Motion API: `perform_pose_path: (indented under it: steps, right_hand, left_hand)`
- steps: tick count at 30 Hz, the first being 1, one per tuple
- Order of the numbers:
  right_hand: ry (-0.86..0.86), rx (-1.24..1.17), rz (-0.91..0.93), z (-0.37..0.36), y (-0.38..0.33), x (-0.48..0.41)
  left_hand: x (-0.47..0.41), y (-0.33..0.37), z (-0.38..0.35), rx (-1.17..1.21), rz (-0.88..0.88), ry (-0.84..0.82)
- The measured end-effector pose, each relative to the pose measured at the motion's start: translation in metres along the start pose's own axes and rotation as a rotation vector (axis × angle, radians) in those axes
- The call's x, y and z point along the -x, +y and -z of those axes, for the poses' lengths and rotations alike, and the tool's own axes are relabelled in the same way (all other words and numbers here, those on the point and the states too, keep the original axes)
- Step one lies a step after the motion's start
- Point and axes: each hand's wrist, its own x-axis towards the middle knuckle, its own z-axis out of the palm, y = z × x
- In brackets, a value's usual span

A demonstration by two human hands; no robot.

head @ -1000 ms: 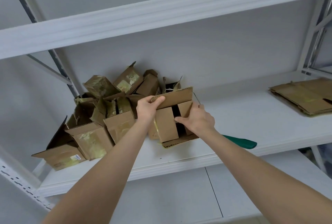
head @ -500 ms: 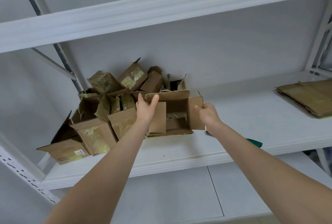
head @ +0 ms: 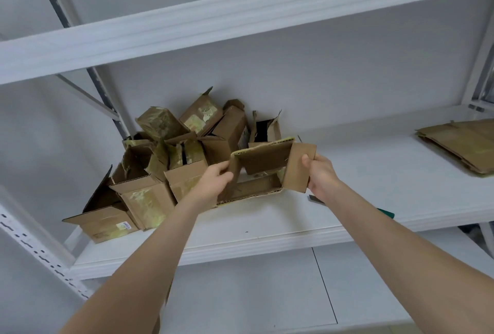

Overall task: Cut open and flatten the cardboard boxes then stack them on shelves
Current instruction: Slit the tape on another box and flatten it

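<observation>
A small brown cardboard box (head: 263,162) lies on its side on the white shelf (head: 280,224), its open end facing me with flaps spread. My left hand (head: 215,182) grips its left flap. My right hand (head: 319,173) pinches the right flap (head: 298,166) and holds it outward. A pile of several opened, taped boxes (head: 160,162) sits just left of and behind the held box. A stack of flattened cardboard (head: 465,143) lies at the far right of the same shelf.
A green-handled cutter (head: 385,212) lies on the shelf behind my right forearm, its blade tip (head: 315,198) showing beside my wrist. Another shelf board (head: 240,15) runs overhead. A perforated upright (head: 40,256) stands at lower left. A lower shelf (head: 267,293) lies beneath.
The box's front flaps, shut a second ago, have been pulled apart. My right hand has swung the right flap outward and my left hand dropped from the top flap to the left one.
</observation>
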Motion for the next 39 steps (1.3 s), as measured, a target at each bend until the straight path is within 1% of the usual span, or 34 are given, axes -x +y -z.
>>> perform_pose_path:
  steps: [1,4,6,7,9,11,13,15,16,17,19,20,22,23,25,28,30,35,38,39]
  right_hand:
    - [-0.017,-0.055,-0.017,0.001,0.001,0.000]
    - [-0.047,-0.186,-0.107,0.005,0.009,-0.001]
    - [-0.067,-0.176,-0.142,0.009,0.017,-0.002]
    - [-0.077,-0.112,-0.145,0.013,0.020,-0.003]
    - [-0.078,0.103,-0.131,0.024,0.025,-0.005]
    - [-0.049,0.254,-0.106,0.035,0.025,-0.005]
    - [0.044,0.346,-0.043,0.045,0.024,-0.007]
    - [0.165,0.485,0.052,0.057,0.024,-0.010]
    - [0.206,0.590,0.089,0.063,0.025,-0.011]
    - [0.234,0.714,0.117,0.070,0.027,-0.011]
    - [0.262,1.019,0.140,0.086,0.033,-0.012]
    - [0.255,1.185,0.128,0.093,0.037,-0.012]
    - [0.206,1.450,0.084,0.104,0.045,-0.012]
    - [0.178,1.537,0.063,0.109,0.050,-0.013]
    - [0.162,1.642,0.051,0.118,0.060,-0.013]
    - [0.201,1.709,0.082,0.126,0.067,-0.016]
    - [0.249,1.685,0.081,0.128,0.068,-0.022]
    - [0.320,1.593,0.035,0.134,0.057,-0.044]
    - [0.328,1.597,0.015,0.140,0.050,-0.054]
    - [0.322,1.614,0.047,0.139,0.048,-0.057]
  left_hand:
    - [0.002,-0.003,0.004,0.024,0.011,0.008]
    - [0.003,-0.011,0.014,-0.015,-0.004,0.076]
    - [0.002,-0.013,0.019,-0.019,-0.053,0.085]
    - [0.002,-0.014,0.019,-0.030,-0.074,0.068]
    - [0.003,-0.018,0.018,-0.078,-0.106,0.008]
    - [0.004,-0.020,0.013,-0.205,-0.139,-0.073]
    - [0.004,-0.016,0.005,-0.378,-0.125,-0.209]
    - [0.002,-0.007,-0.007,-0.527,-0.059,-0.352]
    - [0.000,-0.003,-0.013,-0.560,-0.043,-0.350]
    - [-0.005,0.000,-0.019,-0.581,-0.046,-0.286]
    - [-0.014,0.002,-0.032,-0.656,-0.101,-0.096]
    - [-0.018,0.002,-0.039,-0.697,-0.139,-0.051]
    - [-0.026,0.000,-0.055,-0.770,-0.211,-0.102]
    - [-0.029,-0.001,-0.064,-0.805,-0.223,-0.150]
    - [-0.035,-0.002,-0.077,-0.861,-0.200,-0.192]
    - [-0.044,0.001,-0.092,-0.926,-0.160,-0.172]
    - [-0.048,0.003,-0.099,-0.950,-0.167,-0.140]
    - [-0.059,-0.005,-0.113,-0.935,-0.200,-0.025]
    - [-0.061,-0.008,-0.117,-0.907,-0.222,-0.002]
    - [-0.061,-0.009,-0.117,-0.892,-0.223,-0.005]
